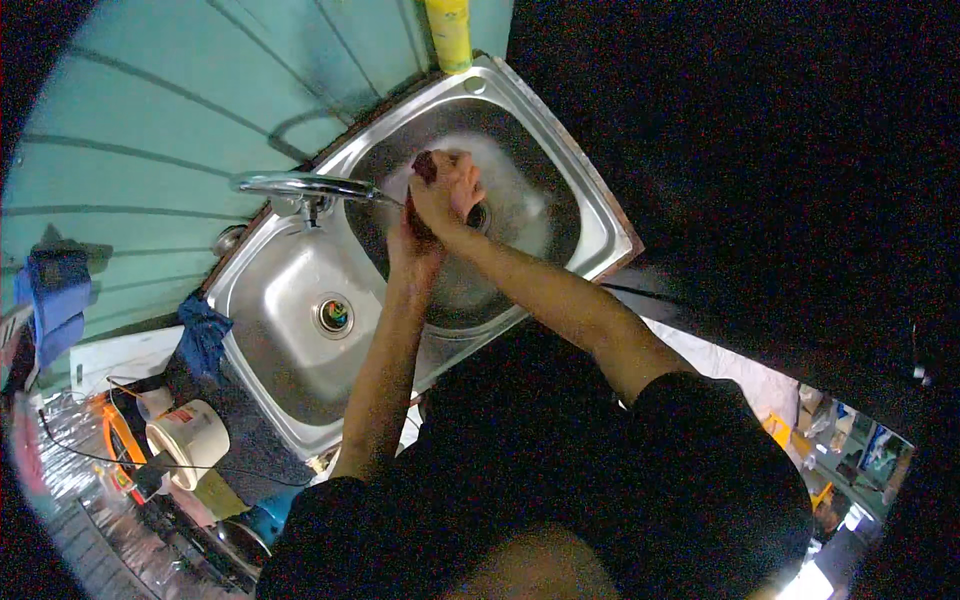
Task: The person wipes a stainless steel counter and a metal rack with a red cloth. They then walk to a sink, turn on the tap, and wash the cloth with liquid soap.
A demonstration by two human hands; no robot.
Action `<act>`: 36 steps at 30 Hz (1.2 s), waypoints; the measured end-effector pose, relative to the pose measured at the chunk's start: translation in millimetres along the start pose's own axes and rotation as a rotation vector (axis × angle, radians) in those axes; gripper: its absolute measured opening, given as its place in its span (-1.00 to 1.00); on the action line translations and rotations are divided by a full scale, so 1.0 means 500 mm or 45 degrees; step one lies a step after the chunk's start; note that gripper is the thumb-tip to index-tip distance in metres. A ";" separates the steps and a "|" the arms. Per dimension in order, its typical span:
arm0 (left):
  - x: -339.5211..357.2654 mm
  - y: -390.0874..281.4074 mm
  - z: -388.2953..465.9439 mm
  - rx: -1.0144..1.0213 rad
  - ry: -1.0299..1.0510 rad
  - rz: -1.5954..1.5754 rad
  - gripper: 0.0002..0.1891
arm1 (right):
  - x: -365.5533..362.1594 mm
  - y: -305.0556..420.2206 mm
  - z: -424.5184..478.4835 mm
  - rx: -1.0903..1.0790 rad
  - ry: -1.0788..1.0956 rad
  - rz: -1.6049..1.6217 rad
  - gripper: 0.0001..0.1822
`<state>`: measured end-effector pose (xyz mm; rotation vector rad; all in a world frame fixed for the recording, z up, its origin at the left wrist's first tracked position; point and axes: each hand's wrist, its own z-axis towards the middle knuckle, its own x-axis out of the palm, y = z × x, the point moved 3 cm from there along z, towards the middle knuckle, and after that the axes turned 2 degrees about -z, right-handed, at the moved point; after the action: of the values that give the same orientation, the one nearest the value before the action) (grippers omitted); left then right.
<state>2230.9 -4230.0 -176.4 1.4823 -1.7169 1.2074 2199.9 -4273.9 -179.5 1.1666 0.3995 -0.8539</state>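
My two hands meet above the larger basin (517,255) of a stainless steel double sink. Between them is a dark red object (425,166), mostly hidden by fingers and too blurred to name. My left hand (409,244) holds it from below and the left. Crossing over from the right, my right hand (435,206) presses against it, its fingers overlapping the left hand's. A chrome faucet (307,184) reaches in from the left, its spout tip close beside my hands. Part of a drain (477,217) shows behind them.
At left is a smaller basin (281,367) with a drain strainer (334,315). A yellow container (451,37) stands at the far corner. A blue cloth (202,334) hangs by the rim, near a white bucket (199,439). Green wall panels (150,97) rise behind the faucet.
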 end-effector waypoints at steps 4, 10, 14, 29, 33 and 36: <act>-0.052 -0.037 0.077 -0.261 1.026 -0.316 -0.59 | 0.019 0.012 -0.055 -0.221 0.151 0.337 -0.56; -0.048 -0.028 0.035 -0.134 -0.112 -0.042 -0.69 | -0.079 0.058 0.070 0.220 0.306 0.264 -0.51; -0.067 -0.061 0.047 -0.230 0.891 -0.120 -0.65 | -0.053 0.059 -0.037 -0.190 0.391 0.647 -0.42; -0.114 -0.036 0.089 0.192 -0.341 0.484 -0.60 | -0.049 0.036 0.019 -0.525 0.859 0.656 -0.57; -0.148 -0.041 0.102 0.349 -0.429 0.978 -0.59 | -0.012 0.023 0.024 -0.088 0.591 0.777 -0.67; -0.159 -0.044 0.099 0.473 -0.456 1.363 -0.58 | 0.020 -0.007 0.029 0.061 0.649 0.781 -0.66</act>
<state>2277.3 -4237.5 -260.7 0.9421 -2.8151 1.9312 2201.8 -4291.4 -183.2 1.4431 0.3990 -0.0253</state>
